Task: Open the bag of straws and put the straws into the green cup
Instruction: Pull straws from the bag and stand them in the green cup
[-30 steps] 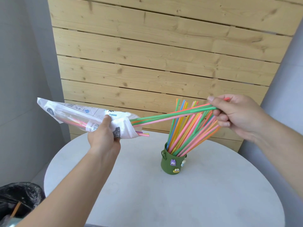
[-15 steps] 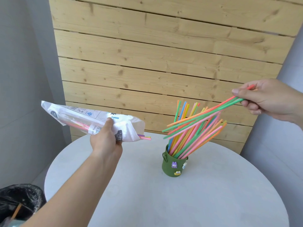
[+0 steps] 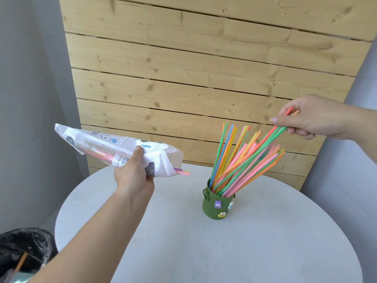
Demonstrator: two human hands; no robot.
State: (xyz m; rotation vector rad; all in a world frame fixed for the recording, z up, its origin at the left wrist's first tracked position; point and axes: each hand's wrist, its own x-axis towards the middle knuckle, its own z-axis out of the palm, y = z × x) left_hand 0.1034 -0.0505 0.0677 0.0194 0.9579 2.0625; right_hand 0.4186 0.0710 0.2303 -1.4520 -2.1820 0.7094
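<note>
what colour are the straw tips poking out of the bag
The straw tips are mostly pink, one purple; head view, at the bag mouth.

I see a round pale counter [image 3: 204,252] before a wooden plank panel [image 3: 204,68], grey walls [image 3: 30,99] either side. Lower left, a black bin bag [image 3: 30,242] holds what looks like a thin orange stick [image 3: 21,262].

A cup [image 3: 217,203] stands right of centre on a round bench [image 3: 204,252], with a bundle of straws [image 3: 240,160] in it leaning right. Left of the cup, above the bench, the left grip [image 3: 132,172] holds a bag [image 3: 98,144] nearly level, straw ends [image 3: 183,172] poking from its right-hand mouth; upper right, the right grip [image 3: 310,117] pinches the tops of a few straws [image 3: 279,129] slanting down into the bundle. A plank wall [image 3: 204,68] stands behind, a bin [image 3: 24,248] at near left.
</note>
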